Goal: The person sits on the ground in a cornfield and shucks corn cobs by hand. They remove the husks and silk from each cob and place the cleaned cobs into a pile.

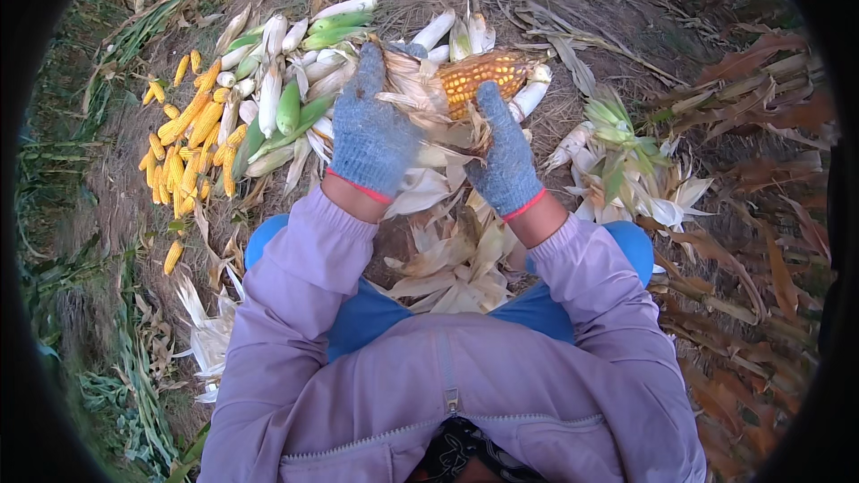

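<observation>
Both my hands wear grey knit gloves with red cuffs. Between them is a corn cob [480, 80] with orange and dark kernels, partly bared and pointing to the right. My right hand [506, 150] is closed round its near side, thumb laid against the kernels. Dry, pale husk [413, 94] still wraps the cob's left part, and my left hand [371, 125] is closed on this husk; some of its fingers are hidden behind the leaves. Loose peeled husks [456, 255] lie on the ground below my hands, between my knees.
At the left lies a heap of bare yellow cobs [190, 143]. Beside it are unhusked ears [291, 107] in green and white husks. More pale husks [631, 170] lie to the right, near dry brown stalks [752, 241]. Another husk pile [210, 331] sits by my left knee.
</observation>
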`<control>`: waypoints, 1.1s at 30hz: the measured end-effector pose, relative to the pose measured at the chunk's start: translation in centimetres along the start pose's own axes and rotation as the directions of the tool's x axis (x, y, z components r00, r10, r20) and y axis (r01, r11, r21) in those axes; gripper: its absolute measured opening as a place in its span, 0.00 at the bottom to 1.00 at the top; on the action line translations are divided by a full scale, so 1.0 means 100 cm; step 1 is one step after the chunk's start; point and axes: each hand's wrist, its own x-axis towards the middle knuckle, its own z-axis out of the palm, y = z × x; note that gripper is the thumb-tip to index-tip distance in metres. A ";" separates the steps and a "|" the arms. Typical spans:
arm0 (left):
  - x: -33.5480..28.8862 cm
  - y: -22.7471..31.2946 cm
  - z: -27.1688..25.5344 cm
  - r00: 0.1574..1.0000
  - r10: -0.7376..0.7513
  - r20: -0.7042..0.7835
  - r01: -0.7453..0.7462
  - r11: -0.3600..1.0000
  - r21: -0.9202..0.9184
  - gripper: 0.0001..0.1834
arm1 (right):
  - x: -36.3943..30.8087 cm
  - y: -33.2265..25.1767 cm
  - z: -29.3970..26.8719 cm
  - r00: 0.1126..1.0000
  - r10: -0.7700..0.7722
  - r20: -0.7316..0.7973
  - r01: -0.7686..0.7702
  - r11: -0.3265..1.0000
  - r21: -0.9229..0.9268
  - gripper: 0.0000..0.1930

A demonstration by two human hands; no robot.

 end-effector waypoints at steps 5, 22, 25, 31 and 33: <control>0.008 -0.009 -0.008 0.976 -0.072 0.208 0.147 0.915 -0.375 0.18 | 0.010 -0.005 0.002 0.939 0.344 -0.019 -0.243 0.700 0.671 0.28; -0.044 0.016 -0.027 0.761 -0.300 0.575 0.404 0.913 -0.060 0.16 | 0.010 -0.014 -0.024 0.848 0.512 0.135 -0.487 0.653 0.581 0.28; -0.039 0.025 -0.025 0.665 -0.205 0.718 -0.099 0.929 0.357 0.16 | 0.017 -0.023 -0.029 0.883 0.464 0.078 -0.424 0.712 0.560 0.28; -0.018 0.047 0.003 0.505 -0.554 0.662 0.057 0.787 0.615 0.29 | 0.048 -0.012 -0.070 0.980 0.019 -0.198 -0.021 1.000 -0.008 0.28; -0.020 0.075 -0.007 0.692 -0.506 0.515 0.030 0.732 0.681 0.30 | 0.039 -0.043 -0.043 0.986 0.044 -0.163 -0.051 0.998 -0.043 0.36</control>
